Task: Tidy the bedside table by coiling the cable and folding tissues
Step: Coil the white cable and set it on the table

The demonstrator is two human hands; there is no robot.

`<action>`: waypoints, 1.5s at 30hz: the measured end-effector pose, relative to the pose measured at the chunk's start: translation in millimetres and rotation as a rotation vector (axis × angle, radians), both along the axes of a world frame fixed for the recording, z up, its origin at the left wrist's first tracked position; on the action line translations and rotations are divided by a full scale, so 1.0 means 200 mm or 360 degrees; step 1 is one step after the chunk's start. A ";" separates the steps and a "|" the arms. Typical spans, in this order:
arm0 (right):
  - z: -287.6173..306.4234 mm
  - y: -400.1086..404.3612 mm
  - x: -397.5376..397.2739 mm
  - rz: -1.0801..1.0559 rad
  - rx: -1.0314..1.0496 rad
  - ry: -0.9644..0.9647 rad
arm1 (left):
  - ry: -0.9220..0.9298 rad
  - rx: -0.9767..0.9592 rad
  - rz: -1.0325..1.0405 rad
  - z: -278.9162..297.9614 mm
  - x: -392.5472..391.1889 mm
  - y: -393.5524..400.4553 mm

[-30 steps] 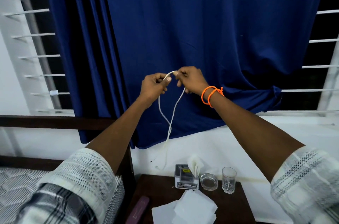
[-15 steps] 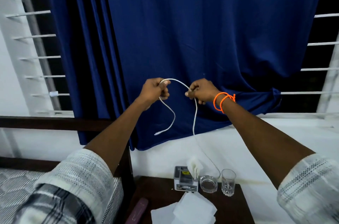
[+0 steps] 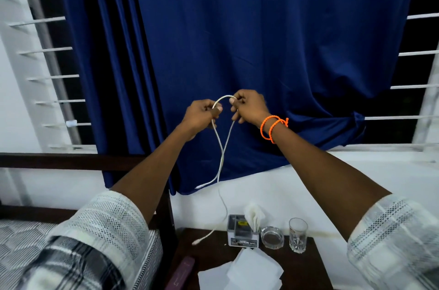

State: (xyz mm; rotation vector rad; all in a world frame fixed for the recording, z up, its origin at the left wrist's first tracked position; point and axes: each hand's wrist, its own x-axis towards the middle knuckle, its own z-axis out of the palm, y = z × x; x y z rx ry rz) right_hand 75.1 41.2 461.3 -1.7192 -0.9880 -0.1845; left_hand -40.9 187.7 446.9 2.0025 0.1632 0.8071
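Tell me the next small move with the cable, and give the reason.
Probably draw up more slack with the right hand and lay a second loop into the left hand. Only one small arc of the white cable spans the hands. Two strands cross below: one end hangs free by the curtain hem, the other trails down to the bedside table. The tissues lie loose there, unfolded.

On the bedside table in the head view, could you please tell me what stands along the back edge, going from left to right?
Cable end → grey tissue holder → glass ashtray → drinking glass.
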 end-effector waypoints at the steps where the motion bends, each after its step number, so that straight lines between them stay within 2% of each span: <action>1: 0.00 0.00 0.00 -0.0020 0.0040 0.0026 | 0.0023 -0.0028 -0.0036 -0.01 -0.01 0.01; 4: -0.01 0.01 0.01 -0.0071 0.0079 0.0047 | 0.0097 -0.0139 -0.0189 -0.07 -0.03 0.01; 7: -0.03 0.00 0.03 -0.0129 0.0102 0.0050 | 0.0148 -0.0391 -0.0390 -0.12 -0.03 -0.01; 11: -0.06 -0.03 0.04 -0.0105 -0.0172 0.0006 | 0.0040 -0.0438 -0.0325 -0.15 -0.03 -0.02; 14: -0.08 -0.05 0.04 0.0004 -0.0375 -0.0038 | -0.0043 -0.0092 -0.0089 -0.12 -0.01 -0.02; 18: -0.08 -0.04 -0.01 0.0194 -0.0330 -0.0047 | -0.0026 0.0800 0.0175 -0.09 0.01 -0.03; 20: -0.07 -0.03 -0.03 0.0179 -0.0295 -0.0101 | -0.0036 0.1128 0.0297 -0.08 0.01 -0.04; 24: -0.05 0.00 -0.04 0.0071 -0.0178 -0.0168 | -0.0091 0.1320 0.0533 -0.10 0.01 -0.04; 29: -0.01 0.00 -0.01 -0.0117 0.0054 -0.0076 | 0.0020 0.1114 0.0619 -0.20 -0.02 0.02; 35: -0.02 -0.05 0.10 -0.0273 -0.0070 0.0130 | -0.0015 0.0415 0.0243 -0.29 -0.06 0.10; 38: -0.07 -0.06 0.12 -0.0236 -0.0216 0.0228 | -0.0152 0.0178 0.0154 -0.25 -0.06 0.08; 41: -0.10 -0.05 0.11 -0.0133 -0.0336 0.0305 | -0.0181 -0.0169 -0.0091 -0.17 -0.05 0.05; 45: -0.12 -0.02 0.05 0.0123 -0.0349 0.0345 | -0.0181 -0.0277 -0.0126 -0.08 -0.02 -0.01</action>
